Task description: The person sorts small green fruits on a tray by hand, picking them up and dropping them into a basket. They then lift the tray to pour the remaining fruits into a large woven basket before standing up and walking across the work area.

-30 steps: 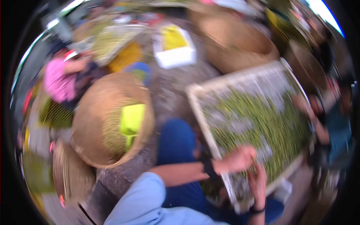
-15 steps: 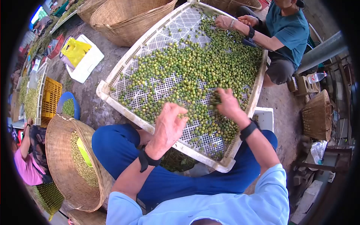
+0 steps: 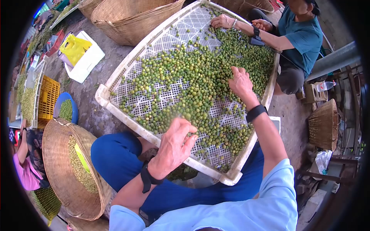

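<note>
A white perforated tray (image 3: 123, 125) lies before me, with many small round green fruits (image 3: 192, 73) spread over its mesh. My left hand (image 3: 175, 146) hovers at the tray's near edge, thumb and fingers curled towards each other; whether anything sits between them is too small to tell. Farther up on the right, my right hand (image 3: 242, 82) rests on the fruits with its fingers somewhat apart and nothing visibly gripped. Across the tray, a co-worker's hand (image 3: 223, 21) touches the fruits near the far corner.
A co-worker (image 3: 302, 38) sits at the far right. Woven baskets stand at the back (image 3: 135, 19), at the left (image 3: 58, 154) and at the right (image 3: 323, 125). A white foam box (image 3: 90, 63) and a blue bowl (image 3: 75, 111) are on the left. Another person (image 3: 27, 169) is at the left edge.
My right hand has moved farther up the tray, away from me. My left hand has shifted slightly towards me. The co-worker's hand has moved a little left. Fruits near my right hand have shifted.
</note>
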Tool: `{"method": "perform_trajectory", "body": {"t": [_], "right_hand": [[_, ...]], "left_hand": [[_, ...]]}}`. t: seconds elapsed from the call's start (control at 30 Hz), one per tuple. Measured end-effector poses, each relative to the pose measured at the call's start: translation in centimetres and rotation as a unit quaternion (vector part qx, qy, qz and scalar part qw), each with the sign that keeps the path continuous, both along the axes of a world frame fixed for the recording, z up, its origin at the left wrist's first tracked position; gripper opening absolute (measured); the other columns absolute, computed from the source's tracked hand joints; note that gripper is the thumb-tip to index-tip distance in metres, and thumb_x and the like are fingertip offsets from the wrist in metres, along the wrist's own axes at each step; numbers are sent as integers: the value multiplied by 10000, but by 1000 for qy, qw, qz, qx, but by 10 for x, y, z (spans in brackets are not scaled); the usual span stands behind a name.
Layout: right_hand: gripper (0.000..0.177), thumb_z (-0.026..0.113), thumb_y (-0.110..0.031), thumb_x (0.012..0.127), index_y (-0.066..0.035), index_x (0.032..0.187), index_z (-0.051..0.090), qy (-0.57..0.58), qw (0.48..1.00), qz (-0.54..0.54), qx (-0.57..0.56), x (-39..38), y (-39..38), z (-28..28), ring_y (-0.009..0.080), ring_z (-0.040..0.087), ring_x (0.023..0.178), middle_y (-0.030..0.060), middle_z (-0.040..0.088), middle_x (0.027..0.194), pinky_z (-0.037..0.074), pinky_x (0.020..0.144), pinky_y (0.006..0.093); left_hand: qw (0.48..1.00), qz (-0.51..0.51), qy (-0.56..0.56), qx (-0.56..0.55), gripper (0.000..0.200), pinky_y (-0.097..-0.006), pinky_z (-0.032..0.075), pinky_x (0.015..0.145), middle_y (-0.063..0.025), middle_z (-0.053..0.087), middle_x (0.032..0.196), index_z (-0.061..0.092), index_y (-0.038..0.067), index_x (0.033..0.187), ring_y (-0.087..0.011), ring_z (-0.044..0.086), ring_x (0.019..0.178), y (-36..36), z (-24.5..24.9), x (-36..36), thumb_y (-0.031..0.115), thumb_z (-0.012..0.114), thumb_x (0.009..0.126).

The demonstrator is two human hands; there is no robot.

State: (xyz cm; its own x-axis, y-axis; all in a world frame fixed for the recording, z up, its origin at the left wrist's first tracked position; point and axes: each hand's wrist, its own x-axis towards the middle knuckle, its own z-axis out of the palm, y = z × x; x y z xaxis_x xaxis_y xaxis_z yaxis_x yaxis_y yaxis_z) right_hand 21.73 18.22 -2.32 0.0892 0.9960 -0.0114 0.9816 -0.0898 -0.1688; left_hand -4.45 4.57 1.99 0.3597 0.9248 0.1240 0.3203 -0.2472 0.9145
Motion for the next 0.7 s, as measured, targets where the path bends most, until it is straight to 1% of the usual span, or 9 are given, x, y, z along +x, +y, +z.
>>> {"method": "perform_trajectory", "body": {"t": [0.07,0.13,0.17,0.23,0.3,0.33,0.4,0.43,0.7], "right_hand": [[438,511,-69,759,-93,1193,452,-21,987,-48,-150,-8,7,-15,370,426,1126,227,430,1201,436,898,448],[534,470,-15,757,-112,1274,375,-49,992,77,-86,-27,-16,-25,379,417,1136,226,403,1233,429,912,460],[539,493,-29,756,-107,1279,387,9,979,131,-153,-41,-24,-5,381,449,1113,229,398,1246,438,898,440],[453,527,-63,751,-87,1201,480,167,948,235,-134,-47,-33,10,364,517,1035,226,476,1166,449,872,411],[305,548,-114,761,-72,1061,578,157,971,178,-40,-41,-15,2,346,580,913,205,569,1015,472,811,404],[197,540,-141,780,-67,947,615,134,983,128,17,-32,0,-7,341,603,842,190,605,900,487,757,427],[146,508,-149,810,-87,872,625,107,989,74,66,-12,33,-14,335,607,804,174,610,905,489,720,433],[137,520,-151,800,-102,865,630,95,992,48,65,-4,48,-16,331,600,824,159,605,881,484,720,427],[153,600,-151,746,-94,888,618,25,992,119,12,14,76,-36,317,572,885,121,566,957,462,719,427]], "left_hand": [[1000,-8,5,8,171,-251,472,561,-124,515,965,580,7,925,-160,564,663,0,0,0,-24,616,760],[1000,-7,5,4,167,-250,474,561,-124,515,967,579,7,922,-161,566,670,0,-2,0,-23,614,761],[1000,-7,6,-2,163,-249,477,561,-124,515,969,579,7,919,-162,567,677,-1,-2,0,-23,612,762],[1000,-5,15,-22,160,-253,487,573,-126,512,969,577,5,912,-169,574,696,-3,0,1,-29,611,760],[1000,-4,-2,-27,157,-349,446,559,-138,499,909,556,22,890,-282,546,655,-3,3,2,-12,618,750],[1000,-7,-7,-21,161,-349,446,554,-142,498,912,555,21,896,-285,546,648,-4,1,3,-10,619,751],[999,-16,5,-31,159,-310,479,578,-137,498,942,567,10,900,-238,565,678,-2,5,1,-28,612,752],[999,-24,16,-44,159,-271,512,603,-132,498,973,579,-1,904,-192,584,707,-1,6,1,-45,606,754],[997,-18,26,-70,166,-267,507,593,-128,513,963,581,-4,897,-185,592,712,0,2,-5,-50,621,743]]}}
